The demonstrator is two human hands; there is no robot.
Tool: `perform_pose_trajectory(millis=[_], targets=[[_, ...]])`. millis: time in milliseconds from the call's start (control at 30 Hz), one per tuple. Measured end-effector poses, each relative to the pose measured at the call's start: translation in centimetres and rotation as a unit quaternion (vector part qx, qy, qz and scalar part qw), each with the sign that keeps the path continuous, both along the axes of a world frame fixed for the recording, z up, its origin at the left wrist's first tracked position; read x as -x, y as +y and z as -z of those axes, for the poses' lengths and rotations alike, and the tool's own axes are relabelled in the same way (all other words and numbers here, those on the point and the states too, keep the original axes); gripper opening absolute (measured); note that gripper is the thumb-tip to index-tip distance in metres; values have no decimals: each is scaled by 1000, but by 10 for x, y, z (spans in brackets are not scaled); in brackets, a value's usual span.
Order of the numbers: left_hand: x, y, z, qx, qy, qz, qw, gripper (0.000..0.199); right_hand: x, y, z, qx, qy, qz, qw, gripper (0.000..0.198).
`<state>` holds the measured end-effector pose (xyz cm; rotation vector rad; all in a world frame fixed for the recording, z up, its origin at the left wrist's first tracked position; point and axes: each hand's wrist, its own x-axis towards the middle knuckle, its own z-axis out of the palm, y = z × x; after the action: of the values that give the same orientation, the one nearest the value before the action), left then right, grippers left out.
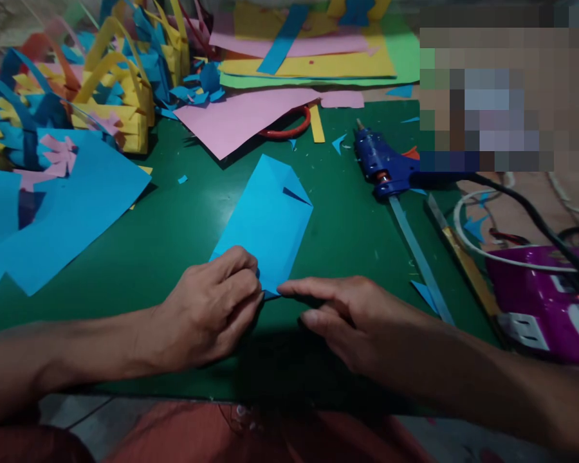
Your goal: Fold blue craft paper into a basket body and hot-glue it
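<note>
A folded piece of blue paper (265,212) lies slantwise on the green tabletop, with a small dark gap in the fold near its far right corner. Its near end is pinched by my left hand (219,305), whose fingers are curled tightly. My right hand (350,315) reaches in from the right with its index finger stretched out. That fingertip touches the paper's near edge, while the thumb stays apart below it and holds nothing.
Small blue and yellow paper baskets (113,122) crowd the far left behind a large blue sheet (82,212). Red-handled scissors (289,130) lie partly under a pink sheet (251,116). On the right are a blue glue gun (383,161), a cutter (458,251) and a purple power box (535,302).
</note>
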<state>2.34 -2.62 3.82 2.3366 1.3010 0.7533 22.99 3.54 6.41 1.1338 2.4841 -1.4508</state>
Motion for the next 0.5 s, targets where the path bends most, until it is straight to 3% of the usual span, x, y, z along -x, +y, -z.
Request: perform_pose_trajectory(millis=[133,267,400,500], targets=[[0,4,-1,4,54,-30,998,11,-3,-2,4,-45,29,-11,999,36],[0,6,-2,0,84,-32,996,14,-7,-8,6,-117,-6,-17,993,35],[-1,7,-3,14,101,-32,994,16,-13,-15,9,-234,-50,-88,967,41],[-1,8,-3,27,110,-34,993,16,-13,-19,7,-284,-76,-149,944,57]])
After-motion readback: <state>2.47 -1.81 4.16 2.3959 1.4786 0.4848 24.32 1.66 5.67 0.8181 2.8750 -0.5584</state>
